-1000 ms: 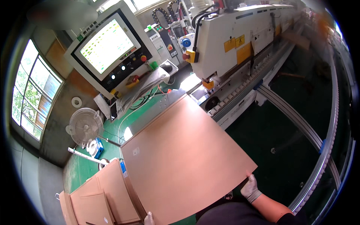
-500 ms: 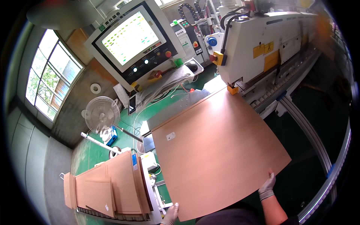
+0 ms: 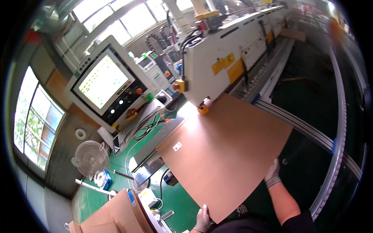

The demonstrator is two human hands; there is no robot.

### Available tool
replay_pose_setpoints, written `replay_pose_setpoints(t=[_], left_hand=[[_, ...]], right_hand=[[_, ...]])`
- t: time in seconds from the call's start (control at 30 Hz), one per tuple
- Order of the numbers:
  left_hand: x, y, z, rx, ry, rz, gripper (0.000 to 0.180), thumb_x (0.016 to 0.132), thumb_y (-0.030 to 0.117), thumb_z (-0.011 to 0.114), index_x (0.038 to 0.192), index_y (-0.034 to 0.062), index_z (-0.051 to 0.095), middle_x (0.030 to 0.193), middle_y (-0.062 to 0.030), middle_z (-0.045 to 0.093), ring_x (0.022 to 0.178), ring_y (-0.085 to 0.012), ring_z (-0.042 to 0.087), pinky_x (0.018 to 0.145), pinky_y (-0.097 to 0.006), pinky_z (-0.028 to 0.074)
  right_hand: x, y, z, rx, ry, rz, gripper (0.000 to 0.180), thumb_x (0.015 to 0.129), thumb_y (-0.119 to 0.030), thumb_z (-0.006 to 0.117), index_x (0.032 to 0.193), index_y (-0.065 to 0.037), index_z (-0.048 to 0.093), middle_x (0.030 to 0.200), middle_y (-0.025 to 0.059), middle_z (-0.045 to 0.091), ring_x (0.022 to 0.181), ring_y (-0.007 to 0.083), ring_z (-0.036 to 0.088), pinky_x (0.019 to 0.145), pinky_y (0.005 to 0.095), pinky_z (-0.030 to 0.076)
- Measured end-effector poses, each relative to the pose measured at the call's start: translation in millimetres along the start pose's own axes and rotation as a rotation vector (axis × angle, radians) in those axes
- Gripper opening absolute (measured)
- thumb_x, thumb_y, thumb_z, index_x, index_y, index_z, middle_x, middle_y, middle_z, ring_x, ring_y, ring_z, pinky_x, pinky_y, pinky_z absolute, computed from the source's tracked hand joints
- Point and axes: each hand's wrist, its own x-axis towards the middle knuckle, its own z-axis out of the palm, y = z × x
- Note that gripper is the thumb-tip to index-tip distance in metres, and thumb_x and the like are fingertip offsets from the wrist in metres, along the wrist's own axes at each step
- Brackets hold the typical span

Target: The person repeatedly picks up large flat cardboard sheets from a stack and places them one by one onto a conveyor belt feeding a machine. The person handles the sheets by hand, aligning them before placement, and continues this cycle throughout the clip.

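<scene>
A large flat brown panel (image 3: pixel 225 151) with a small white label (image 3: pixel 177 146) near its left edge spans the space in front of me. Its far edge meets the end of a long white machine (image 3: pixel 217 58), beside a yellow block (image 3: pixel 202 110). My left hand (image 3: pixel 203 219), in a pale glove, grips the panel's near left corner with the thumb on top. At the right edge, my gloved right hand (image 3: pixel 273 171) holds the panel from the side; its fingers are partly hidden underneath.
A control console (image 3: pixel 105 81) with a lit screen stands left of the machine. On the lower left are a fan (image 3: pixel 91 157) and a stack of brown panels (image 3: pixel 112 213). A metal rail (image 3: pixel 303 126) runs to the right, near a curved guard rail (image 3: pixel 340 128).
My view has turned to the right. The panel's right side now lies closer along the machine, and both hands have kept their hold on it.
</scene>
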Motion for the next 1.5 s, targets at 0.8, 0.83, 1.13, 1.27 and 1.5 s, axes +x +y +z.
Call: replay_pose_setpoints(t=[0.8,0.83,1.13,1.27,1.5], left_hand=[[-64.6,-259.7,-284.3,0.862,0.166,-0.315,0.057,0.105,0.053,0.043,0.105,0.0062,0.074,0.109,-0.0223,0.074,0.102,-0.0398,0.069,0.090,-0.052,0.052],[-58.5,-243.6,-284.3,1.010,-0.015,-0.091,0.030,0.108,0.025,0.046,0.115,0.0002,0.061,0.104,-0.0266,0.072,0.091,-0.0401,0.070,0.082,-0.045,0.057],[-98.3,-174.8,-308.1,0.317,0.396,0.032,0.050,0.104,0.050,0.050,0.106,0.0025,0.065,0.101,-0.0191,0.070,0.095,-0.0373,0.067,0.086,-0.044,0.052],[-138.7,-247.4,-400.2,-0.490,0.943,0.027,0.036,0.101,0.034,0.054,0.109,0.0008,0.063,0.100,-0.0126,0.073,0.092,-0.0224,0.069,0.086,-0.039,0.055],[-218.4,-276.2,-557.7,-1.345,1.361,0.142,0.041,0.106,0.047,0.049,0.121,0.0103,0.060,0.099,-0.0065,0.073,0.078,-0.0197,0.069,0.064,-0.035,0.054]], right_hand=[[-30.6,17.6,51.0,0.040,0.257,0.209,0.059,0.100,-0.044,0.051,0.144,-0.003,0.052,0.143,0.0157,0.059,0.126,0.0372,0.060,0.107,0.0504,0.049],[-36.9,20.3,46.6,-0.178,0.276,0.063,0.056,0.101,-0.044,0.053,0.141,-0.004,0.053,0.132,0.0133,0.064,0.119,0.0277,0.064,0.100,0.0417,0.054],[-167.3,233.6,134.4,-0.245,-0.110,1.012,0.042,0.101,-0.039,0.040,0.065,-0.017,0.041,0.060,-0.0023,0.034,0.055,0.0154,0.039,0.053,0.0313,0.047],[-299.2,339.4,203.7,-0.639,-0.343,1.421,0.026,0.100,-0.037,0.055,0.092,-0.012,0.058,0.081,0.0012,0.049,0.079,0.0194,0.048,0.072,0.0315,0.044],[-422.1,429.4,248.7,-1.082,-0.619,1.488,0.024,0.100,-0.038,0.056,0.098,-0.015,0.054,0.082,0.0011,0.046,0.079,0.0198,0.047,0.073,0.0313,0.042]])
